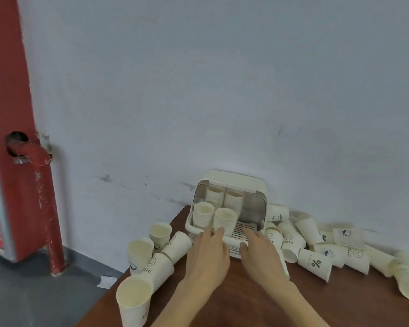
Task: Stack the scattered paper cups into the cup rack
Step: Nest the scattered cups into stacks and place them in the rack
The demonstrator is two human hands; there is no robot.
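Both hands, left (208,253) and right (261,252), rested relaxed and empty-fingered at the cup rack (224,237) front. Best next: steady the rack, then nest loose paper cups (293,241) squarely onto stacks.

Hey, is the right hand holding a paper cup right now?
No, the right hand rests with straight fingers on the front edge of the cup rack, and no cup is in it.

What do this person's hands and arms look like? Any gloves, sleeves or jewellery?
Both are bare. The left hand and the right hand wear no gloves, and I can see no rings, watch or bracelet. The forearms are uncovered all the way to the bottom edge of the picture, so no sleeve shows. No markings are visible on them.
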